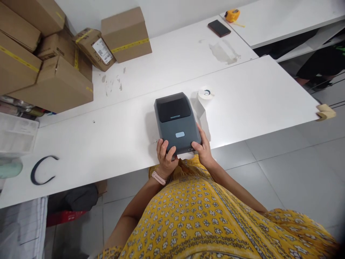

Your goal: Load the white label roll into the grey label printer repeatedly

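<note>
Dark grey plastic label printer [176,122], one only, sits at the near edge of the white worktop [256,97], its front end at that edge. Two hands clamp it, apart from each other: the left hand [165,158] on the near left corner, the right hand [203,149] on the near right. One white tape roll [205,94] lies just beyond its far right corner. Seven brown cardboard boxes [56,86] crowd the far left. Bare worktop lies open on both sides of the printer. One black phone [219,28] and one orange tape measure [232,15] lie far back.
</note>
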`<state>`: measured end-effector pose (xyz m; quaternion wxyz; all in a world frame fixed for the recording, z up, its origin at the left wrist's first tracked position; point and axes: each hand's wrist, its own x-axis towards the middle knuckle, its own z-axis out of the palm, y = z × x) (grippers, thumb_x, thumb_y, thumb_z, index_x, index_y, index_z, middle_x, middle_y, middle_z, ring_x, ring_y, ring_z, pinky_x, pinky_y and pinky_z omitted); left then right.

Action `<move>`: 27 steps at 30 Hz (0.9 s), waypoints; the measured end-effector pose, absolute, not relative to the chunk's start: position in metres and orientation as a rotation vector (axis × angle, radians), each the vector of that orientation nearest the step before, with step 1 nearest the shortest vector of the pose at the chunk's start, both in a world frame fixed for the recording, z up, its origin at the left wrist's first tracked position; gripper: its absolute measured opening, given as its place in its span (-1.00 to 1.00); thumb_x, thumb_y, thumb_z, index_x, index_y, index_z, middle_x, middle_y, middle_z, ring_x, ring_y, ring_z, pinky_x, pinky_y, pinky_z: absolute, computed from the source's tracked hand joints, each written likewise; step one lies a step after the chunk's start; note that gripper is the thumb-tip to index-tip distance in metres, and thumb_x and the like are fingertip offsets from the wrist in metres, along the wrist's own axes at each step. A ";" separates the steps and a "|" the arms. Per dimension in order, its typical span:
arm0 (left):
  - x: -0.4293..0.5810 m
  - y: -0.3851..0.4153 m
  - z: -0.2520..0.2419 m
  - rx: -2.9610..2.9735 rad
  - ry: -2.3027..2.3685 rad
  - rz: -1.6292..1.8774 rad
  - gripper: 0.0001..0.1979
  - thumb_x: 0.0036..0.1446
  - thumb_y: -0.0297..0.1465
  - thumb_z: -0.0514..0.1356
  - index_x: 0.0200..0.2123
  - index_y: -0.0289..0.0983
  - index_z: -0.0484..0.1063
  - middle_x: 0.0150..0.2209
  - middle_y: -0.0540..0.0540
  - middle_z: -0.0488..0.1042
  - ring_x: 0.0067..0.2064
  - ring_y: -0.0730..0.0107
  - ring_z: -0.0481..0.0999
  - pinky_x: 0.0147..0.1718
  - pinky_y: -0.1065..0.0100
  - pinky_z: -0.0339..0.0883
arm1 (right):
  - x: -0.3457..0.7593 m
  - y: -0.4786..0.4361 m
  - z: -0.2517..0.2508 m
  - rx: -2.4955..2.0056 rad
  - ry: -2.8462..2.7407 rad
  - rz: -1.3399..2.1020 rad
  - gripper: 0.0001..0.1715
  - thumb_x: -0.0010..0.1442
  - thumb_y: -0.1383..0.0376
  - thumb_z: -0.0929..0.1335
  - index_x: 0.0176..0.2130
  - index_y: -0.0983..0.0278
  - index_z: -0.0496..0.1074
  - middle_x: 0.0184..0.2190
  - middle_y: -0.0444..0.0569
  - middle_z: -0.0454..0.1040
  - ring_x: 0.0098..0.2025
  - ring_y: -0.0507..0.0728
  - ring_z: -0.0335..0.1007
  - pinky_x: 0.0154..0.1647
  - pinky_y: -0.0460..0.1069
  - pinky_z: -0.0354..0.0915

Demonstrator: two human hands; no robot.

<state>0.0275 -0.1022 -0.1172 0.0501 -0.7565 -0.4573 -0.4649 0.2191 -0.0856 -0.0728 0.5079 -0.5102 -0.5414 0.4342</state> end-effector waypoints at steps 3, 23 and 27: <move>0.025 -0.108 -0.104 -2.328 -1.396 -1.409 -0.57 0.19 -0.27 0.30 0.08 -0.17 0.31 0.25 -0.29 0.36 0.43 -0.06 0.19 0.31 -0.22 0.19 | 0.220 -0.088 -0.066 -1.216 -1.361 1.008 -0.06 0.29 -0.19 0.28 0.46 0.01 -0.06 0.49 0.00 0.06 0.50 0.32 0.01 0.48 0.31 0.11; 0.071 -0.134 -0.044 -2.472 -3.085 -2.322 -0.43 0.17 0.12 0.18 -0.45 -0.31 0.54 -0.67 0.02 0.39 -0.66 0.56 0.26 -0.60 0.44 0.15 | 0.227 -0.083 -0.043 -1.132 -1.678 0.534 -0.46 0.48 0.05 0.10 0.37 -0.18 0.18 0.48 -0.22 0.08 0.48 0.23 0.04 0.46 0.34 0.10; 0.062 -0.137 -0.045 -2.732 -2.978 -2.004 -0.46 0.25 0.04 0.12 -0.51 -0.27 0.51 -0.66 0.01 0.40 -0.64 0.52 0.30 -0.56 0.41 0.20 | 0.225 -0.082 -0.029 -1.218 -1.793 0.471 -0.50 0.42 -0.05 0.16 0.23 -0.13 0.39 0.50 -0.29 -0.01 0.55 0.36 -0.21 0.50 0.42 -0.11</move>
